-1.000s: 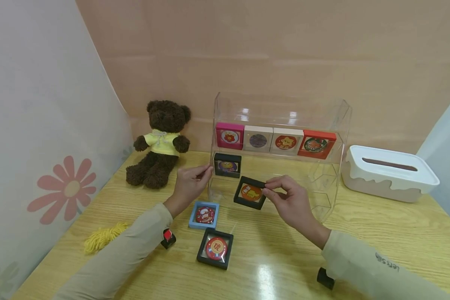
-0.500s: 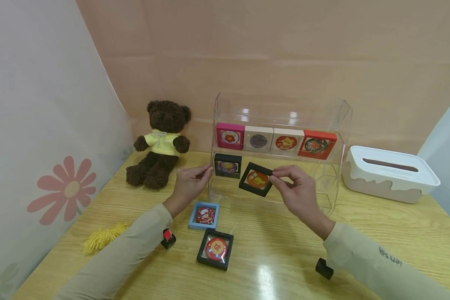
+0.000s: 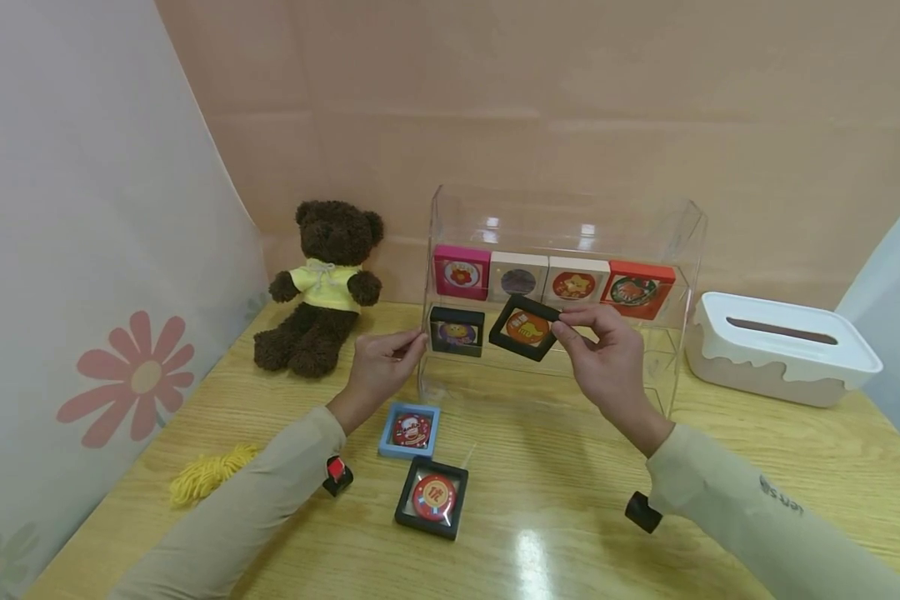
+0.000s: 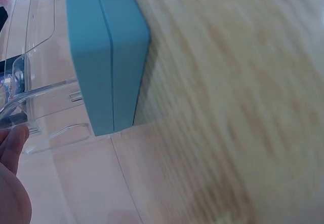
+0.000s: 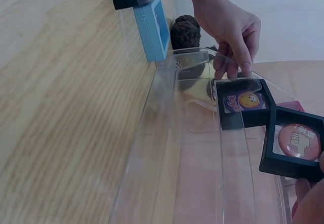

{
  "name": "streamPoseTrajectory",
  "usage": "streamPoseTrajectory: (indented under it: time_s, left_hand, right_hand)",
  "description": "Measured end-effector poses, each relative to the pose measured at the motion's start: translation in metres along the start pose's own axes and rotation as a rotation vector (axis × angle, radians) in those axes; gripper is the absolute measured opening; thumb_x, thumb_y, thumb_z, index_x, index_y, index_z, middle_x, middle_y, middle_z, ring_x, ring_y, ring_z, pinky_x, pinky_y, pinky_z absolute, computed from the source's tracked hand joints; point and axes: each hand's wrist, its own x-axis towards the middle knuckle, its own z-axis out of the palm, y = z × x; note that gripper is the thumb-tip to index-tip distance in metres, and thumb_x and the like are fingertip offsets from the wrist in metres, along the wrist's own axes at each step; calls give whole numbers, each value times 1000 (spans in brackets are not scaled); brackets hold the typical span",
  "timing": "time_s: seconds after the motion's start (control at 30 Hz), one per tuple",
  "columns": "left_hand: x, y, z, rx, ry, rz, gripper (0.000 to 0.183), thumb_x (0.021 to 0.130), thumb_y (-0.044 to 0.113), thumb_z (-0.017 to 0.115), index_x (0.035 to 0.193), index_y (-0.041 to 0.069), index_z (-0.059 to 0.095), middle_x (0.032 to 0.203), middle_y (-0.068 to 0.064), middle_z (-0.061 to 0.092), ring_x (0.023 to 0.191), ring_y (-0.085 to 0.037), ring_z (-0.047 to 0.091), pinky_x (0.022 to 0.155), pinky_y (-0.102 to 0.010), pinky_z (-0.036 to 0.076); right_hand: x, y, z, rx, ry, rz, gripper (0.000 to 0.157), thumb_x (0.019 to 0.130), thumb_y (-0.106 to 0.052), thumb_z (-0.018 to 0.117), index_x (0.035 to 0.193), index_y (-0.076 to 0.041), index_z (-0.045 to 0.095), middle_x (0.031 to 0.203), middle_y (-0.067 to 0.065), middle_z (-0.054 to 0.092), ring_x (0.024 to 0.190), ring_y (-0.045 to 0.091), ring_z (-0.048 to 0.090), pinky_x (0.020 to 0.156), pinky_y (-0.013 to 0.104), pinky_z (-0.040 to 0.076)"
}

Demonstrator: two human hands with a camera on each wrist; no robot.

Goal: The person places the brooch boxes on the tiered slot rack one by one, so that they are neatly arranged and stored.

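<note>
My right hand (image 3: 606,357) pinches a black-framed display box (image 3: 526,327) with an orange badge by its right edge. The box is tilted, held up in front of the clear acrylic display stand (image 3: 562,385). My left hand (image 3: 379,367) pinches the stand's left side edge between thumb and fingers. Just right of those fingertips, another black-framed box (image 3: 457,332) stands on the lower tier. In the right wrist view the held box (image 5: 294,142) overlaps that one. On the upper tier stand a pink box (image 3: 461,272), two white ones and a red box (image 3: 637,290).
A light blue framed box (image 3: 408,431) and a black-framed box (image 3: 431,497) with a red badge lie on the wooden table before the stand. A brown teddy bear (image 3: 328,287) sits left, near a yellow string bundle (image 3: 212,475). A tissue box (image 3: 783,348) stands right.
My right hand has raised the black-framed box and moved it slightly right, up towards the stand's tiers. The left hand has kept its hold on the stand's edge.
</note>
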Motion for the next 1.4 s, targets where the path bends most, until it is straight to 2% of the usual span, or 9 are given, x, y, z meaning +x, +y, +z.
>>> streamPoseTrajectory:
  time_s: [0.17,0.33,0.43,0.63,0.83,1.07,1.4]
  left_hand:
    - [-1,0,0,4,2,-1,13,81,-4,70,93,-9,73,80,-17,70,62,-18,69,56,-23,55]
    - [-1,0,0,-8,1,-2,13,81,-5,70,93,-10,72,81,-18,69,63,-19,69,56,-23,55]
    - [0,0,0,4,6,5,13,80,-5,70,92,-10,72,80,-18,70,62,-19,69,55,-23,55]
    - [0,0,0,21,6,7,12,80,-5,70,92,-9,73,78,-17,70,60,-18,68,54,-24,55]
    - [-1,1,0,22,8,6,13,80,-5,70,92,-9,73,78,-17,70,59,-18,68,54,-24,55]
    - [0,1,0,18,9,5,13,79,-7,70,91,-9,73,78,-17,70,59,-17,68,53,-24,55]
    - [-1,1,1,23,0,-4,13,81,-4,70,92,-8,73,79,-17,70,60,-17,68,54,-23,55]
  right_hand:
    - [5,5,1,-13,32,13,6,82,9,68,88,10,68,98,13,62,92,21,61,71,17,53]
    - [5,-3,5,-25,43,12,6,80,15,67,86,15,65,96,17,62,90,22,61,72,16,52]
    - [5,-11,9,-34,33,20,7,80,17,66,86,17,64,96,19,61,92,24,60,73,17,52]
    - [3,-14,15,-58,-1,64,6,81,13,67,87,15,65,100,18,60,96,28,59,75,19,53]
    - [-2,-15,20,-80,-26,59,7,82,12,67,88,14,65,101,24,59,98,31,58,76,18,52]
    - [-3,-14,22,-122,-30,46,8,80,11,69,88,12,67,99,21,61,93,27,60,74,17,52]
    - [-4,-13,26,-61,-59,49,10,79,14,68,88,15,65,99,22,59,95,32,59,78,22,53]
